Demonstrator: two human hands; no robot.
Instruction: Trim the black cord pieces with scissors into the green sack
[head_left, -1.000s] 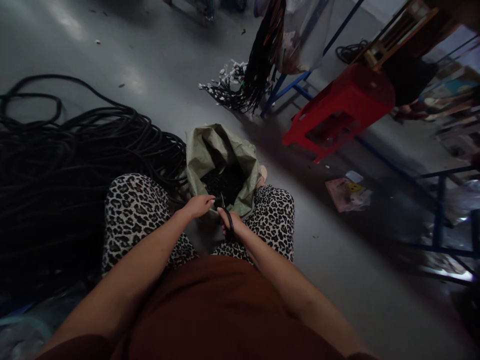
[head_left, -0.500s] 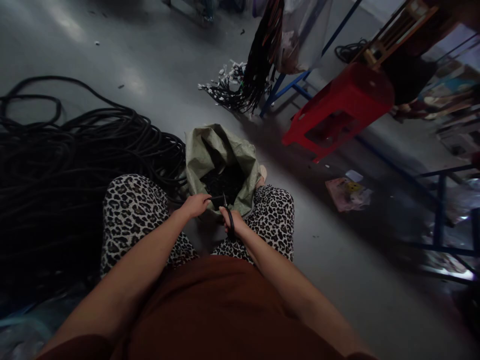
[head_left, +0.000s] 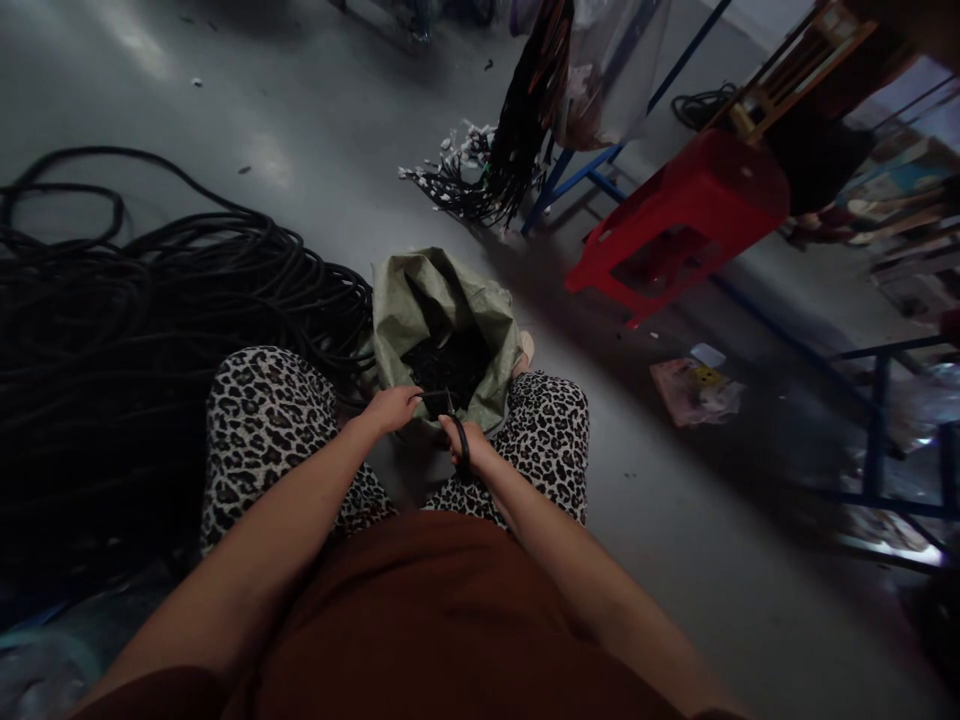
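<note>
I am looking down at a grey concrete floor, where an open green woven sack is sitting at centre frame. My left hand is pinching a short black cable piece, lying left-to-right over the sack's mouth. My right hand is gripping black-handled scissors, blades pointing up-frame at the cable.

The grey floor carried a heap of black cable, an open sack, a red stool and scattered litter.
</note>
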